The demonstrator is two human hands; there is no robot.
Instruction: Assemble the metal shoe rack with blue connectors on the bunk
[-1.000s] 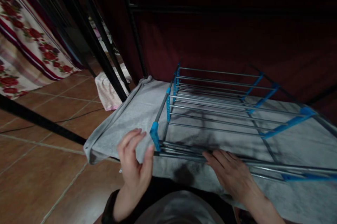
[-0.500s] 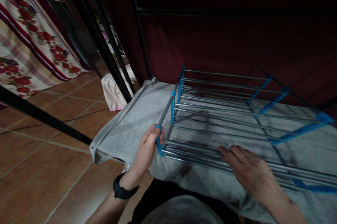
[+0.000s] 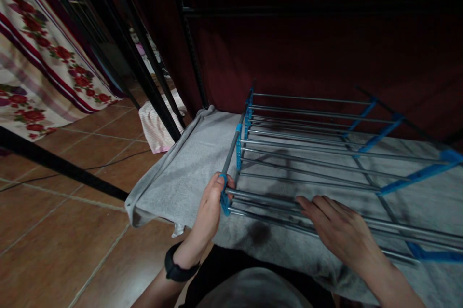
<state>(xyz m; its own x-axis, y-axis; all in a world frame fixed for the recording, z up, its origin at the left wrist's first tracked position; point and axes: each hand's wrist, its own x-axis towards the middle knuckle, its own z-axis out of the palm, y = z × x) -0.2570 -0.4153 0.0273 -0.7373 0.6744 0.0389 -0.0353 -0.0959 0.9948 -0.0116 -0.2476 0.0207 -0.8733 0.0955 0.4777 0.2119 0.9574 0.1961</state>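
Observation:
A shoe rack [image 3: 300, 156] of thin metal tubes and blue plastic side brackets lies on its side over a grey cloth. My left hand [image 3: 211, 202] is closed around the blue bracket [image 3: 224, 198] at its near left corner, thumb on top of the grey upright. A dark band circles my left wrist. Over the near tubes [image 3: 267, 198] lies my right hand [image 3: 334, 226], fingers together and bent across them; its fingertips are partly hidden. At the right, another blue bracket [image 3: 436, 253] joins the far ends of these tubes.
Grey cloth [image 3: 173, 173] covers the low surface under the rack. Black metal posts [image 3: 144, 66] stand at the left, with a dark red curtain [image 3: 307, 57] behind. Beyond are a striped cloth [image 3: 155, 127], a floral curtain [image 3: 43, 52] and a cable on the tiled floor [image 3: 47, 231].
The near left bracket has turned slightly in my left hand, and its tubes now sit farther apart. My left hand appears a little farther right; my right hand has barely shifted.

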